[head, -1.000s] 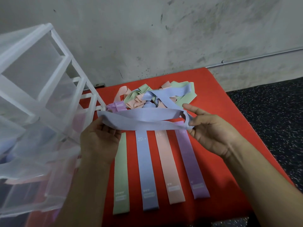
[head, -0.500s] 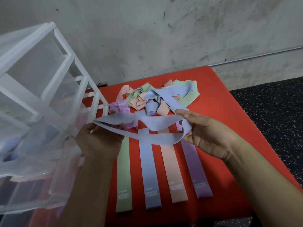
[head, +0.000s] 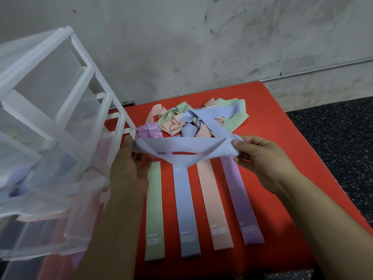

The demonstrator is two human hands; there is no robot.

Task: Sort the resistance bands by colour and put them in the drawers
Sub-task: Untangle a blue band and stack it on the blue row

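Blue band (head: 181,145) between left grip (head: 129,170) and right grip (head: 262,158).

Red table (head: 272,126) — four flat bands (head: 214,207), tangled band pile (head: 187,122), drawer unit (head: 50,122)

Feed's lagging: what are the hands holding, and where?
One blue band: left hand grips its left end, right hand pinches its right end.

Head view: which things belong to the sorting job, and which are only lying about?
Job: blue band, pinched by left hand and right hand; tangled pile; row of flat bands; drawer unit.
Lying about: red mat; wall pipe; speckled floor.
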